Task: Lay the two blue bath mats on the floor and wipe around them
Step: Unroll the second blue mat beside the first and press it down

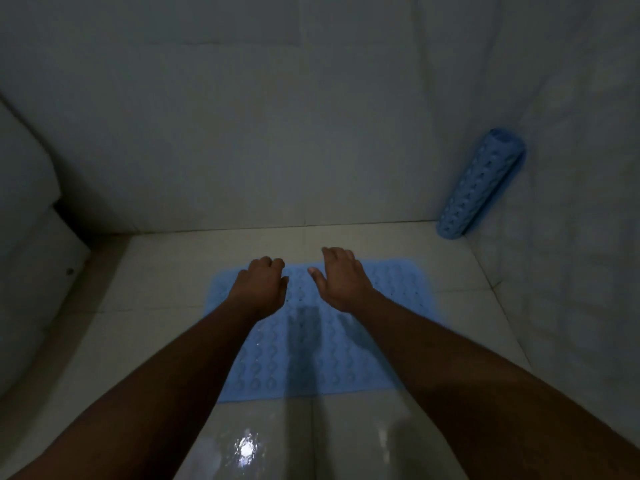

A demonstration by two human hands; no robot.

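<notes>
head, left hand point(262, 284) grip unclear, right hand point(341, 280) grip apart, over flat mat point(306, 351) edge

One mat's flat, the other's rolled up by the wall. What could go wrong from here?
1. The floor nearest the camera is glossy and looks wet: a slip risk, and the flat mat might slide when pressed.
2. The rolled mat leans on end against the right wall; it could topple, and may curl back once unrolled.
3. The light is dim, so lifted edges or bumps in the flat mat are easy to miss.
</notes>
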